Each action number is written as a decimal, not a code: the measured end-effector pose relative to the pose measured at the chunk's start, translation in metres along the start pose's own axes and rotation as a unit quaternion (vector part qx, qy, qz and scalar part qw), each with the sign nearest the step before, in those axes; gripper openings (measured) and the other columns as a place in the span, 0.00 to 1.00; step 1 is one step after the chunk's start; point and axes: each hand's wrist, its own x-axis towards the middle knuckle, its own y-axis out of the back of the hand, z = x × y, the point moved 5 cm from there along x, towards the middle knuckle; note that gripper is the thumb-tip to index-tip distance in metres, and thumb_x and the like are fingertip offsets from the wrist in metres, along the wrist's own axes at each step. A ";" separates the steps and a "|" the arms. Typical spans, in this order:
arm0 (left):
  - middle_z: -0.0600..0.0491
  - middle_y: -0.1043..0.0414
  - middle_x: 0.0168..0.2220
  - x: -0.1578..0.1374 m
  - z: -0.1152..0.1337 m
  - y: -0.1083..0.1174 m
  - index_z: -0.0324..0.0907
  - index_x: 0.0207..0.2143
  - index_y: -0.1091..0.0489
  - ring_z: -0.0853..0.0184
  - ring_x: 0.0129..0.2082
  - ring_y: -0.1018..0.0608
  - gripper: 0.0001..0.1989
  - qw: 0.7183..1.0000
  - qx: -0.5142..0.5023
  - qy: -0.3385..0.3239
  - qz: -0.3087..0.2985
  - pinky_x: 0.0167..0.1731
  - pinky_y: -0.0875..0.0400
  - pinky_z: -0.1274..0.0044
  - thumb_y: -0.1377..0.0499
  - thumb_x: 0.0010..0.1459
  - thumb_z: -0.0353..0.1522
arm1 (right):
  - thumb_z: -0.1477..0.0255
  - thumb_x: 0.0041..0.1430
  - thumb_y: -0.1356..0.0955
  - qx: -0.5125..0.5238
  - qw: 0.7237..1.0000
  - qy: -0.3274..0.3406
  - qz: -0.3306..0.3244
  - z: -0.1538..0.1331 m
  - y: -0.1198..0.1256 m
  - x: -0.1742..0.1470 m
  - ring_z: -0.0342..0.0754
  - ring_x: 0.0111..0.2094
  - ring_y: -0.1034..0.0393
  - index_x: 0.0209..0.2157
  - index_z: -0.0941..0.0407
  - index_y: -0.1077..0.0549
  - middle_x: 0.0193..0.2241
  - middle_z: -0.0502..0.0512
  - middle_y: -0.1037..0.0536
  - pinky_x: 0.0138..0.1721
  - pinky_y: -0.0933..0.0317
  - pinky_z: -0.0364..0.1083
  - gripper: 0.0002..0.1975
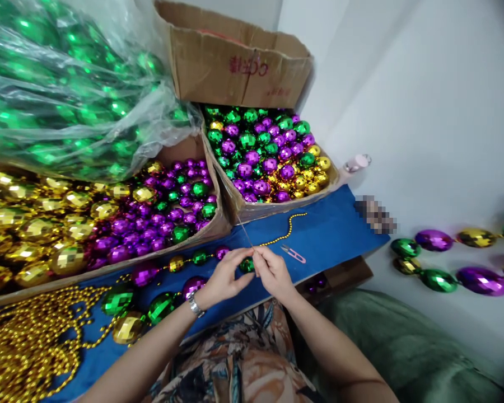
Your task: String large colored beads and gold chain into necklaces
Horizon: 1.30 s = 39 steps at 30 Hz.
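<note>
My left hand (pixel 227 279), with a silver watch (pixel 195 305) on its wrist, curves toward my right hand (pixel 273 272). Their fingertips meet around a thin thread (pixel 246 231), which runs up toward the corner of a carton. My right thumb and forefinger are pinched on it; the left fingertips close on it too, with that thumb held lower. A green faceted ball (pixel 246 265) shows in the gap of my left hand, partly covered. Beyond the fingers trails a strand of small gold beads (pixel 289 228). Pink thread snips (pixel 294 254) lie right of my hands.
Open cartons hold purple, green and gold balls (pixel 247 140) and large gold balls (pixel 37 224). A clear bag (pixel 67 101) of green balls bulges at left. Gold bead chains (pixel 29 341) and strung balls (pixel 162 308) lie on the blue cloth (pixel 331 224). Another garland (pixel 439 280) is at right.
</note>
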 end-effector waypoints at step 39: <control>0.39 0.31 0.50 -0.080 -0.093 0.024 0.38 0.62 0.49 0.54 0.51 0.28 0.37 0.929 0.298 0.105 -0.193 0.48 0.31 0.67 0.38 0.52 0.29 | 0.59 0.61 0.33 0.103 0.929 -0.019 0.355 0.038 0.118 0.010 0.36 0.18 0.45 0.38 0.57 0.28 0.19 0.44 0.36 0.19 0.50 0.36 0.15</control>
